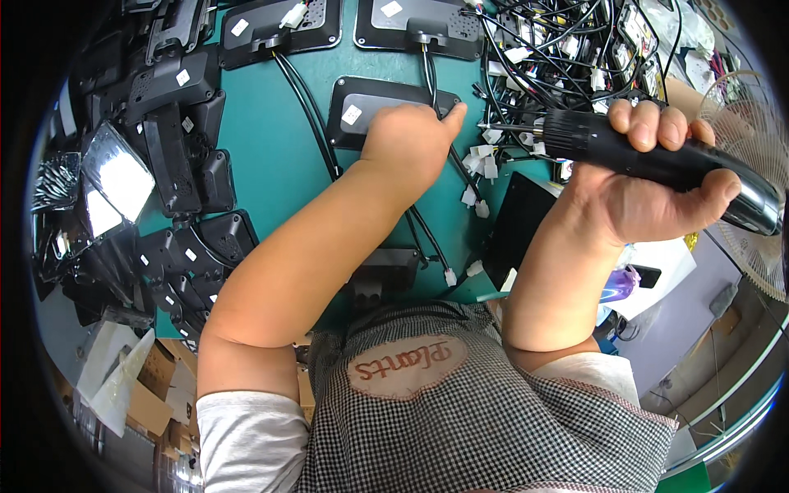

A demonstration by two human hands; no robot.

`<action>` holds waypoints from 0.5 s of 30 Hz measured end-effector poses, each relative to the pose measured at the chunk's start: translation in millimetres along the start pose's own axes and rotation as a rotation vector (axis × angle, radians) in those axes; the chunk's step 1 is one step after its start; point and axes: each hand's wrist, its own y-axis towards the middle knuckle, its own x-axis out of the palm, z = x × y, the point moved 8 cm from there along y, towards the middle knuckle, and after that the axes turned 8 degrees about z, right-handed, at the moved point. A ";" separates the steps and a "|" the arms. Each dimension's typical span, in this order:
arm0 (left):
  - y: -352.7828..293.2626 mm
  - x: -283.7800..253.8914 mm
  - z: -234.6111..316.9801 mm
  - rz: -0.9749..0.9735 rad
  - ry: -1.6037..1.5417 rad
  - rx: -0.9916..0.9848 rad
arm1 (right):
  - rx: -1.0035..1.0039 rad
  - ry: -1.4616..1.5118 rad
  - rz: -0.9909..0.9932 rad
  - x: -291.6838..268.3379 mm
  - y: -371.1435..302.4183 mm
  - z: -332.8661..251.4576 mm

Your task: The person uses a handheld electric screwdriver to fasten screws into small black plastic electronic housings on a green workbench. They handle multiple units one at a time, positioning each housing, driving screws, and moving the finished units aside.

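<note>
While the right hand (629, 201) grips the black screwdriver (579, 138), its bit (511, 128) points left toward the black housing (380, 96), long axis crosswise on the green surface (253, 135), beneath the nearer left hand (407, 146), whose hidden fingers leave its grip unclear.

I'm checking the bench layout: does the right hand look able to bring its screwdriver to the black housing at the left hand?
Probably yes: the screwdriver in the right hand points toward the black housing, its tip near the right end, nothing large between, though the left hand partly covers it.
</note>
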 end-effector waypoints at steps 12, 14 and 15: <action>-17.4 -25.6 -41.6 0.023 -0.188 -0.105 | -0.221 -0.296 0.167 4.5 -11.7 62.6; -15.6 -24.2 -44.9 0.009 -0.181 -0.114 | -0.257 -0.325 0.218 -0.1 -11.1 68.4; -14.5 -23.2 -45.7 0.015 -0.168 -0.095 | -0.271 -0.338 0.239 -2.7 -10.4 70.8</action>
